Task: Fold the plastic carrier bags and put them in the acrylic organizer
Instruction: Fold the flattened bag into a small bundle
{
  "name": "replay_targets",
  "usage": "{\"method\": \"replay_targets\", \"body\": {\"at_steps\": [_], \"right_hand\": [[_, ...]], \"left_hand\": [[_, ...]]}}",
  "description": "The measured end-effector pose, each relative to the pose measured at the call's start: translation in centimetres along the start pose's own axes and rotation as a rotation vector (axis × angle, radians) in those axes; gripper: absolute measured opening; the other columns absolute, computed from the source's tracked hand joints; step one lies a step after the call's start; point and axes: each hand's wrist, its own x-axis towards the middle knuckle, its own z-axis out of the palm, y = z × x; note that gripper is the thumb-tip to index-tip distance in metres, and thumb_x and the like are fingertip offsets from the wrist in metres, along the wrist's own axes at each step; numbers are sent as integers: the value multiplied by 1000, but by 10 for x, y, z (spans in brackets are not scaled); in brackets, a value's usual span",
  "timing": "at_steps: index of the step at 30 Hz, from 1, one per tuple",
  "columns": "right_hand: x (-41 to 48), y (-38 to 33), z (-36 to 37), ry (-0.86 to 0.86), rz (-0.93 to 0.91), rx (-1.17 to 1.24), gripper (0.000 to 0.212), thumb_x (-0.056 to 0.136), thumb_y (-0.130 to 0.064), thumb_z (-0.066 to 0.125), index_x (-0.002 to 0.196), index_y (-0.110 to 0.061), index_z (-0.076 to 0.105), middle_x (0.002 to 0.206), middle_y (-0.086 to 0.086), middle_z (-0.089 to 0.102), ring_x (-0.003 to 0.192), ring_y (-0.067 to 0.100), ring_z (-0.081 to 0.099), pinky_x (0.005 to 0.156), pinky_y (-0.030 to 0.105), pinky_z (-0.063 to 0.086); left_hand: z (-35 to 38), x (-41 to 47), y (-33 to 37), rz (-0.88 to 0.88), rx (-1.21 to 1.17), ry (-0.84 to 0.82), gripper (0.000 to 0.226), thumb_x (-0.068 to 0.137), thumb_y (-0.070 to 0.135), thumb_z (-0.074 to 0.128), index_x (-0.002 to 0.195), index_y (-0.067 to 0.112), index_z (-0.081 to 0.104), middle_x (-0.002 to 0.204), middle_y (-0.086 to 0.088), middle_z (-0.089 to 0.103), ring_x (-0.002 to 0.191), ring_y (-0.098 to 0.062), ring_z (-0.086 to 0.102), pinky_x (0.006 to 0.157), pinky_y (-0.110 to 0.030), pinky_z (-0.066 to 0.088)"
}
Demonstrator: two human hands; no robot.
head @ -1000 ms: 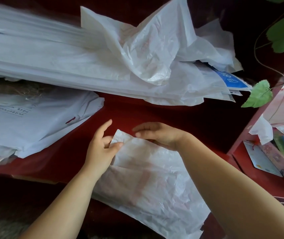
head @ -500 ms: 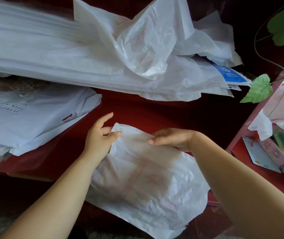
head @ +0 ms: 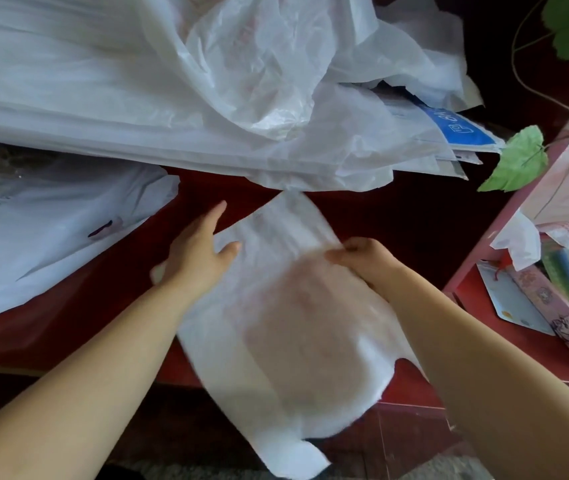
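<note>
Carrier bag (head: 286, 341) lies across the near edge of the desk (head: 68, 327), lower part with the handles hanging over it, blurred. Left hand (head: 200, 252) lies flat on the bag's left side, fingers straight, thumb on the film, pressing and not gripping. Right hand (head: 362, 263) is curled, pinching the bag's right edge, probably mid lengthwise fold. To do it well: left palm anchors, right edge goes across to meet the left edge, air gets smoothed out toward the handles before creasing; thin film slips. Flat stack (head: 51, 237) of white bags at the desk's left edge. Loose pile (head: 207, 98) of bags along the far edge. Organizer not identifiable in view.
</note>
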Motion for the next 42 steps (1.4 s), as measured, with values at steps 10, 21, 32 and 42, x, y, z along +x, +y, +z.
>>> {"method": "replay_targets", "body": {"at_steps": [10, 21, 32, 42], "right_hand": [[8, 36, -25, 197, 96, -76, 43, 83, -20, 67, 119, -2, 53, 73, 3, 53, 53, 13, 46, 36, 10, 36], [-74, 93, -31, 172, -689, -548, 44, 79, -30, 44, 105, -3, 68, 111, 13, 66, 108, 29, 60, 95, 39, 39], [-139, 157, -50, 109, -896, -928, 90, 73, -84, 27, 130, -14, 39, 133, 8, 50, 126, 17, 35, 109, 31, 17], [-138, 163, -45, 282, -1090, -887, 44, 99, -44, 24, 122, -14, 45, 113, 9, 66, 111, 23, 55, 108, 30, 25]], "left_hand": [[33, -60, -1, 202, 674, -620, 78, 81, 73, 6, 146, 31, -9, 153, 8, -20, 139, -10, -19, 112, -31, -11], [17, -71, -8, 316, 318, -392, 127, 43, 94, -15, 142, 28, 30, 144, 19, 14, 139, -9, 11, 109, -24, 6], [0, -129, -60, 892, 655, -235, 76, 70, 42, 46, 141, 23, 25, 147, 4, 27, 141, -7, 11, 114, -23, 3], [-2, -130, -64, 1039, 539, -112, 38, 101, 31, 17, 122, 20, 48, 127, -5, 56, 115, -14, 46, 107, -21, 19]]}}
